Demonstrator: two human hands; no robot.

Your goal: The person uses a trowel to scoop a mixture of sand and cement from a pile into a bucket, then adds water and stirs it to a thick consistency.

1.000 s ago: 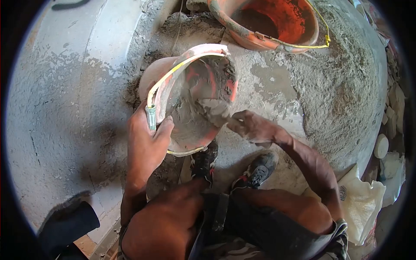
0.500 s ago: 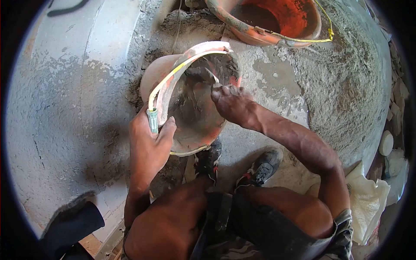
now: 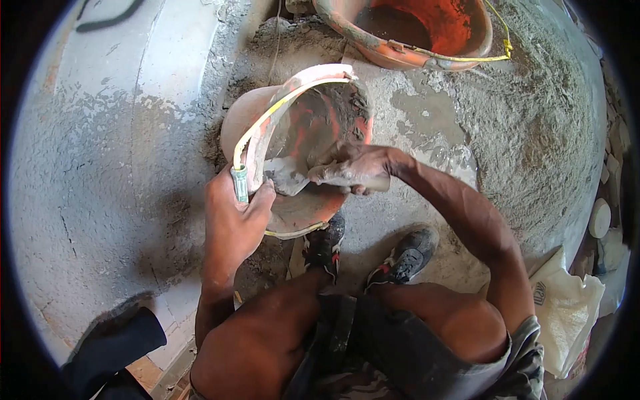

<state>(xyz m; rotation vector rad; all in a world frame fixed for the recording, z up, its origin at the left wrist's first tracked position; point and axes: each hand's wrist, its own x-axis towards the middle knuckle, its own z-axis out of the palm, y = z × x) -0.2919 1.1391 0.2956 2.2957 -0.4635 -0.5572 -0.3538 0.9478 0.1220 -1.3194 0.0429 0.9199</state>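
Observation:
A mortar-smeared orange bucket (image 3: 331,208) is tilted in front of me, its mouth facing my body. My left hand (image 3: 239,207) is closed on the left side of its rim, with the green grip of the yellow handle (image 3: 267,119) between thumb and fingers. My right hand (image 3: 350,167) is wrapped around the handle of a trowel (image 3: 287,177) at the bucket's mouth. The grey-coated blade points left inside the bucket, close to my left thumb. Grey mortar and orange streaks show on the inner wall.
A larger orange tub (image 3: 400,48) with a yellow handle and grey residue stands at the far side. Wet mortar (image 3: 430,113) is spread on the floor to the right. My shoes (image 3: 407,257) are just below the bucket. A white sack (image 3: 567,307) lies at right.
My right hand has moved down and turned, bringing the trowel from deep inside the bucket towards its near left rim. More of the bucket's orange inner wall shows. My left hand keeps its hold.

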